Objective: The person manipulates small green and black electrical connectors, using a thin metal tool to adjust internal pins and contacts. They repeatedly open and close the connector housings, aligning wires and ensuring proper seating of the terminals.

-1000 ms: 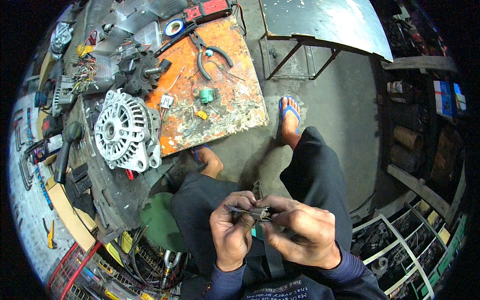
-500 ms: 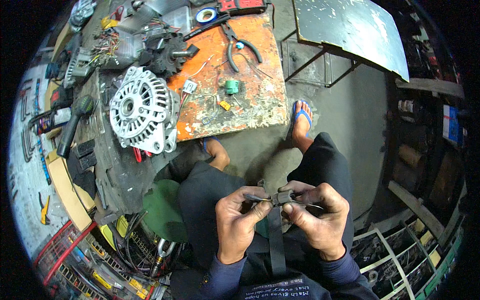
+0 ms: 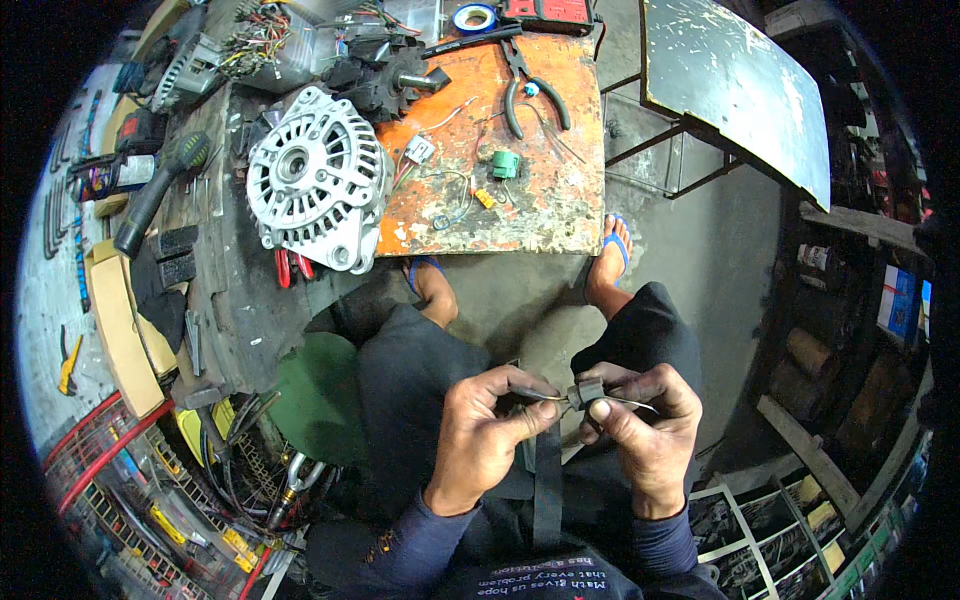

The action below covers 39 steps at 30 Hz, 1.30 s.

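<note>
In front of my lap, my right hand (image 3: 655, 430) grips a small dark grey plug connector (image 3: 586, 393) between thumb and fingers. A thin light wire (image 3: 636, 404) sticks out past the right thumb. My left hand (image 3: 478, 435) pinches a slim dark piece with a pale, thin end (image 3: 535, 393); that end meets the connector's left side. Whether it is a wire or a small pick, I cannot tell. Beyond my hands, a green connector (image 3: 505, 164) lies on the orange worn board (image 3: 540, 222), with a small yellow-orange connector (image 3: 485, 198) and a white connector (image 3: 420, 149) near it.
A silver alternator (image 3: 318, 180) stands left of the board's connectors. Black-handled pliers (image 3: 530, 90), a roll of tape (image 3: 474, 18) and a red case (image 3: 548, 12) lie farther back. A metal-topped table (image 3: 740, 90) stands at right; a wire rack (image 3: 150, 490) is at lower left.
The view has shifted, so the bench appears farther right. The connector has turned slightly in my right hand; both hands keep their grip.
</note>
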Tool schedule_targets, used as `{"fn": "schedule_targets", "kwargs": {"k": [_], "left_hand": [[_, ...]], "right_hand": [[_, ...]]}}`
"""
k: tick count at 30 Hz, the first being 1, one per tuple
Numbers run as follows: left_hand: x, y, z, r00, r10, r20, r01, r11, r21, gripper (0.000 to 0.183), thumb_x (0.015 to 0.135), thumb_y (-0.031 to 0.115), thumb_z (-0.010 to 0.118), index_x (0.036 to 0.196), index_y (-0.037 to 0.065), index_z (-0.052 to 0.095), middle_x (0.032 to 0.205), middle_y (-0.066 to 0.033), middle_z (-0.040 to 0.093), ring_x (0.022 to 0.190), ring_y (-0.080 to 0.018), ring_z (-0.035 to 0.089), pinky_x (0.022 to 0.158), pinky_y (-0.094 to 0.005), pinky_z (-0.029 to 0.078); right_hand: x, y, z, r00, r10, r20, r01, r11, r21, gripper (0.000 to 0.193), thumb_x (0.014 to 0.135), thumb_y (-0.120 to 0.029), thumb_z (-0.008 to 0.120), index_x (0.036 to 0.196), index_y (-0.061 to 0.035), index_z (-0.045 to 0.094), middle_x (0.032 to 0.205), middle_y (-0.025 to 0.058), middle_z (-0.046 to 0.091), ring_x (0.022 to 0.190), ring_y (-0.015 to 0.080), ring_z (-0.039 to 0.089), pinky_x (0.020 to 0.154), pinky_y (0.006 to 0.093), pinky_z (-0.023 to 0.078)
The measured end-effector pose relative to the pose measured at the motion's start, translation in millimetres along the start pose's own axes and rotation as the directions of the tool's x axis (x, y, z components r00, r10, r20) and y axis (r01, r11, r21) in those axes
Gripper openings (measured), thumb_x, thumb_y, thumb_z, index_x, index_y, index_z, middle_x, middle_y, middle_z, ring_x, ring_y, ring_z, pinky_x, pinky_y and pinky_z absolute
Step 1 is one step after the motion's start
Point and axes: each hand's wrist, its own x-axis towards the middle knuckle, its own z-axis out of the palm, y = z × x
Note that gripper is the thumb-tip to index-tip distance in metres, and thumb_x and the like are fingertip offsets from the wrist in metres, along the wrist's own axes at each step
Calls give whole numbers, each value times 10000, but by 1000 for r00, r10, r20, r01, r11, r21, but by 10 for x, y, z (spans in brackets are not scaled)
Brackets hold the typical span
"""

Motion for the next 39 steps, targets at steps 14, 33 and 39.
{"fn": "schedule_targets", "kwargs": {"k": [14, 33, 39], "left_hand": [[-21, -256, -124, 962, 261, 85, -234, 942, -241, 238, 830, 101, 878, 989, -13, 741, 1017, -98, 736, 947, -164, 674, 858, -285, 525], [-35, -149, 66, 977, 205, 57, -183, 947, -263, 271, 795, 50, 677, 1054, -25, 693, 1034, -116, 675, 923, -187, 662, 819, -300, 521], [-68, -194, 93, 986, 162, 40, -150, 964, -220, 283, 778, 65, 703, 1044, -31, 693, 1001, -90, 677, 887, -162, 651, 803, -288, 510]], "right_hand": [[-111, -369, 168, 859, -309, 408, 498, 686, -530, 179, 791, 50, 789, 896, 41, 645, 1080, 251, 745, 808, 340, 770, 698, 377, 623], [-13, -132, 106, 886, -305, 350, 457, 700, -548, 349, 786, -182, 903, 1034, 20, 764, 883, 128, 711, 770, 236, 712, 666, 336, 555], [-19, -86, 84, 883, -336, 327, 466, 709, -529, 318, 789, -127, 881, 1037, 30, 759, 868, 130, 719, 733, 238, 711, 640, 329, 554]]}}
